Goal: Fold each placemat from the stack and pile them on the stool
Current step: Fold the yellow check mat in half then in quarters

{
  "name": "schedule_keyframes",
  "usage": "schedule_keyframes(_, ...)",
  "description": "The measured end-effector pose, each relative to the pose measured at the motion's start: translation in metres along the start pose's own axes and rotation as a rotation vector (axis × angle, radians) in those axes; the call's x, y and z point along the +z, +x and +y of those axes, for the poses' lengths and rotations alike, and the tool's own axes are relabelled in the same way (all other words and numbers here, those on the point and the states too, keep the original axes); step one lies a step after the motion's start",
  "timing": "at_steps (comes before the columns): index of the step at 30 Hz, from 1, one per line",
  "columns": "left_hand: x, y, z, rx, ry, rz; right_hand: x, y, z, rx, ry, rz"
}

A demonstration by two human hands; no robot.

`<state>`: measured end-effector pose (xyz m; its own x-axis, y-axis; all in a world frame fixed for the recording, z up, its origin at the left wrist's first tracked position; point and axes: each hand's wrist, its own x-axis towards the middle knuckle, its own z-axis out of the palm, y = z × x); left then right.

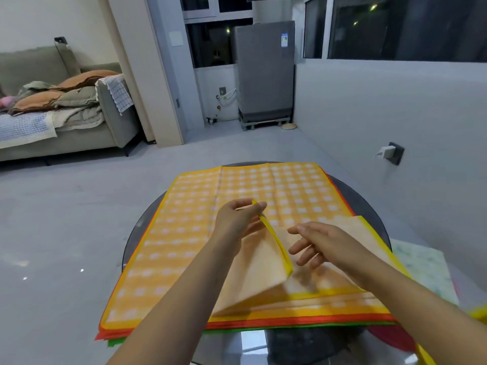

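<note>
Item: orange-and-white checked placemat with a yellow border (263, 191), uppermost of a stack, lying flat on a round dark glass desk (369, 206). Its near right corner is turned up and over, showing a plain pale-orange underside.

Stack: red placemat edge (237, 324) directly beneath the top mat, green placemat edge (116, 341) beneath that; both show along the near side, the red also along the far right side.

Left hand (238, 217): raised above the middle of the mat, thumb and fingers pinching the yellow border of the lifted corner, which slopes down to the near right from the pinch.

Right hand (316, 243): just right of the raised flap, fingers spread and loosely bent, holding nothing; it hovers above the turned-over part, and whether it touches cannot be told.

Near right, beside the desk: pale marbled green-white surface (424, 270) with red and yellow cloth edges at the frame corner; what it is cannot be told.

Surroundings: grey sofa (110, 122) heaped with cushions and bedding at far left; grey upright washing machine (264, 72) on a stand at far centre; white plug in a dark wall socket (390, 153) on the right wall; pale glossy floor (79, 206).
</note>
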<state>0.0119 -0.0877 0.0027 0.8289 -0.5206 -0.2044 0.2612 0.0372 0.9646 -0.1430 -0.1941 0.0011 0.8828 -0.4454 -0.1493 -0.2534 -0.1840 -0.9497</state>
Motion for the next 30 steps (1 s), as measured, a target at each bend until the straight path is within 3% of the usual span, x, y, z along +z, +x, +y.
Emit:
schedule_keyframes(13,0.030,0.007,-0.045,0.006,0.394,-0.008,0.013,0.001,0.035,-0.001,-0.403,0.061)
schedule_keyframes(15,0.028,0.009,-0.045,0.090,0.461,-0.007,0.015,0.001,0.037,-0.027,-0.453,0.067)
schedule_keyframes(19,0.013,0.020,-0.045,0.396,0.938,0.034,0.017,-0.001,0.040,-0.068,-0.514,0.057)
schedule_keyframes(23,0.003,0.023,-0.047,0.338,0.985,-0.100,0.019,0.000,0.042,-0.101,-0.556,0.058)
schedule_keyframes(30,-0.012,0.019,-0.038,0.224,1.027,-0.077,0.011,0.009,0.041,-0.093,-0.661,0.064)
